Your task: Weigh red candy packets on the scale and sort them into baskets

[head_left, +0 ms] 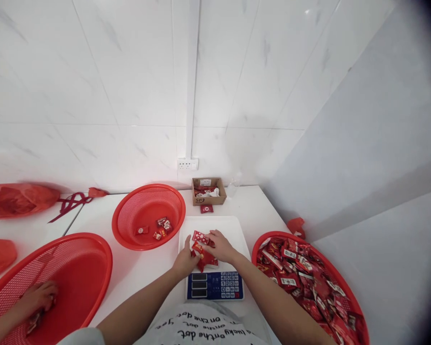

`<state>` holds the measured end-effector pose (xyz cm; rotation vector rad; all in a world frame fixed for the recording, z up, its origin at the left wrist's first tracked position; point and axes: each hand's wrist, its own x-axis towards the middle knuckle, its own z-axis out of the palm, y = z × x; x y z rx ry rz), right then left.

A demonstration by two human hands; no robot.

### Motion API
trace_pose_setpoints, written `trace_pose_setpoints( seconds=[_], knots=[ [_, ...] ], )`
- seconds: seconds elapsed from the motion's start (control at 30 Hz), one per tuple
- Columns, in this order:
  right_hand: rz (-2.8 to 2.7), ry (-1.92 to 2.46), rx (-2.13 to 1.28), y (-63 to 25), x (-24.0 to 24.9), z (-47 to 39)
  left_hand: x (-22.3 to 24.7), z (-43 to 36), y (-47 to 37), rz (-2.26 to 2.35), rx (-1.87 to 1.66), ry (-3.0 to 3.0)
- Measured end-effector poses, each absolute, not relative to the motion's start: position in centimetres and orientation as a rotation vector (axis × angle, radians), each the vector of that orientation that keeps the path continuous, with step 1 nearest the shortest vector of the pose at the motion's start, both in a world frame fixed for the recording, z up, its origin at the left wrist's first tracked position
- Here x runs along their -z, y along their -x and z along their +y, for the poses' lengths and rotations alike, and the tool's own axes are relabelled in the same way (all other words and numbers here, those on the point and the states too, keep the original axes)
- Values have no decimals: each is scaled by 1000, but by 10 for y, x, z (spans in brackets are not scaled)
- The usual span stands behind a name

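Note:
My left hand (185, 261) and my right hand (221, 247) meet over the white pan (232, 227) of a digital weighing scale. Between them is a small bunch of red snack packets (200, 248), which both hands grip from the sides. One packet with white spots (200, 236) sticks out at the top of the bunch. My right fingers curl over the packets, and my left thumb and fingers close on the near left side. The scale's blue keypad panel (215, 286) faces me; its small displays are too dark to read.
A red basket (359, 311) heaped with packets stands at the right. A smaller red basket (119, 223) holds several packets. At lower left, a co-worker's hand (39, 299) reaches into another red basket (106, 268). A cardboard box (221, 199) sits near the wall.

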<state>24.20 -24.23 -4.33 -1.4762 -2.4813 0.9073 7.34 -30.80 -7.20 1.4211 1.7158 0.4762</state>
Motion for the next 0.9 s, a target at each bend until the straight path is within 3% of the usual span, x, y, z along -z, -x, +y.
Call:
trace_pose_setpoints(
  seconds=[0.2,0.37,0.9],
  knots=[
    [-2551,1425,-1201,-251,48,-251,57,-286,-62,1471,-262,-1411],
    [-2571,1422,-1086,-255,62,-248,55,-275,-64,1482,-79,-1478],
    [-1996,1588,-937,-250,104,-270,67,-285,-72,1703,-149,-1642]
  ],
)
